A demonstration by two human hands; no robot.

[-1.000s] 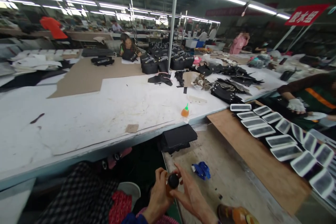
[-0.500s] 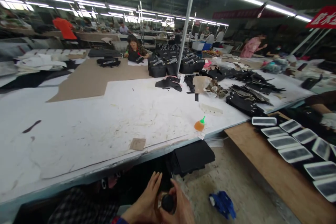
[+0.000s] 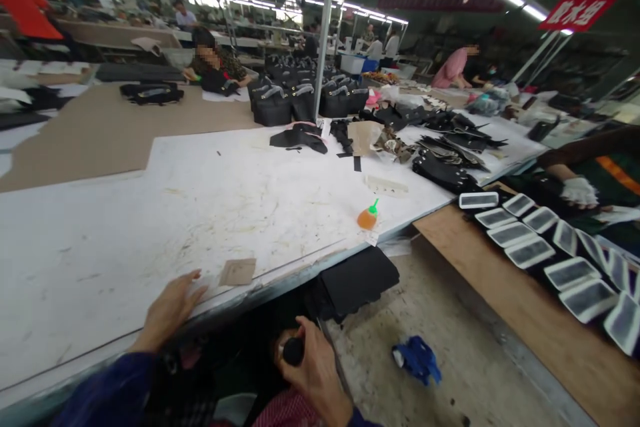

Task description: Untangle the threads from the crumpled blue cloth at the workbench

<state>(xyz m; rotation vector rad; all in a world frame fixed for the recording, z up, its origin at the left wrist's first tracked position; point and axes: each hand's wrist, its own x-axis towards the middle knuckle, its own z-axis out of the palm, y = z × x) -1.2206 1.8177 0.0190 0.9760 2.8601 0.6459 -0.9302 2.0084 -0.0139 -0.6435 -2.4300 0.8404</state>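
My left hand (image 3: 173, 310) rests at the front edge of the white table (image 3: 200, 213), fingers apart and nothing in them, just left of a small brown square piece (image 3: 238, 272). Below the table edge, my right hand (image 3: 316, 363) is wrapped round a brownish bottle with a round black cap (image 3: 293, 351). An orange squeeze bottle with a green tip (image 3: 368, 216) stands near the table's edge. Under that edge lies a stack of black sheets (image 3: 357, 282).
Black bags (image 3: 273, 105) and black cut pieces (image 3: 445, 170) lie farther back, near a metal pole (image 3: 325, 33). White-framed panels (image 3: 530, 247) cover a wooden board (image 3: 480, 280) at right, beside a person's gloved hand (image 3: 579, 192). A blue cloth (image 3: 417, 359) lies on the floor.
My left hand has left the capped bottle and moved left onto the table edge. My right hand still holds the bottle. The view has turned right.
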